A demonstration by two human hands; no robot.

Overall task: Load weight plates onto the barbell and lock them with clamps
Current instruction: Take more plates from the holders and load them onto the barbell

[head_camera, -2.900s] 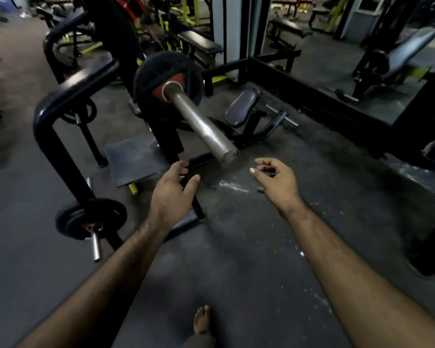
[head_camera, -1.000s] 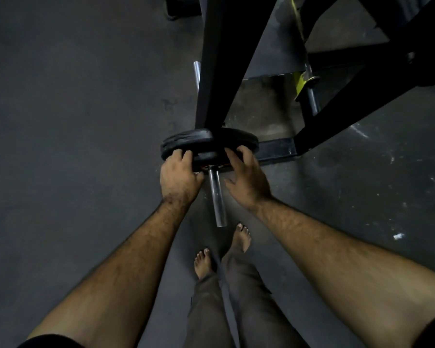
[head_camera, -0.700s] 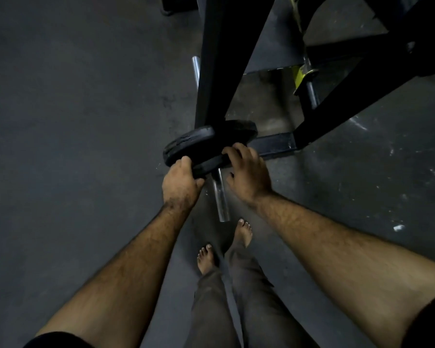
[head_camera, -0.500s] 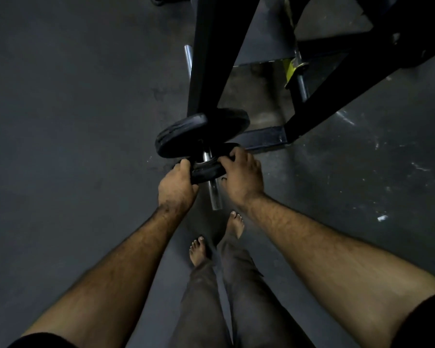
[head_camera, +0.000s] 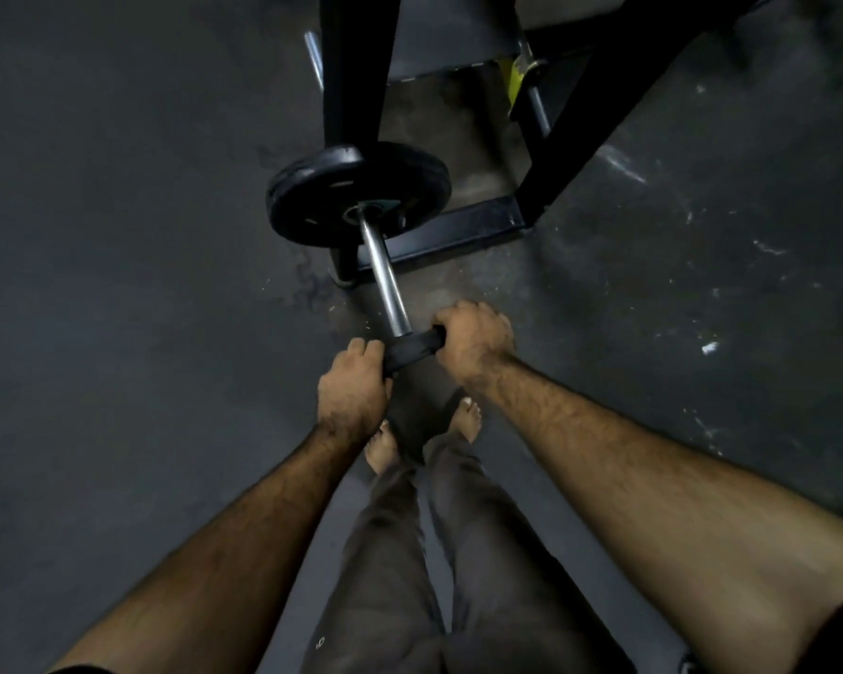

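Observation:
A small black weight plate (head_camera: 412,350) sits at the near tip of a steel storage peg (head_camera: 385,279), held edge-on between both hands. My left hand (head_camera: 351,389) grips its left rim and my right hand (head_camera: 473,340) grips its right rim. Whether the plate is still on the peg or just off its end is hidden by the plate itself. A larger black plate (head_camera: 322,201) stays on the peg against the black upright post (head_camera: 356,65). The barbell is out of view.
The rack's black base bar (head_camera: 458,231) and a slanted black frame leg (head_camera: 590,114) lie beyond the peg. A yellow-tipped peg (head_camera: 521,80) sticks out at the back. My bare feet (head_camera: 424,430) stand just under the held plate on the dark floor.
Both hands have drawn the small plate along the peg toward me, from against the larger plate to the peg's near end. The larger plate has stayed in place.

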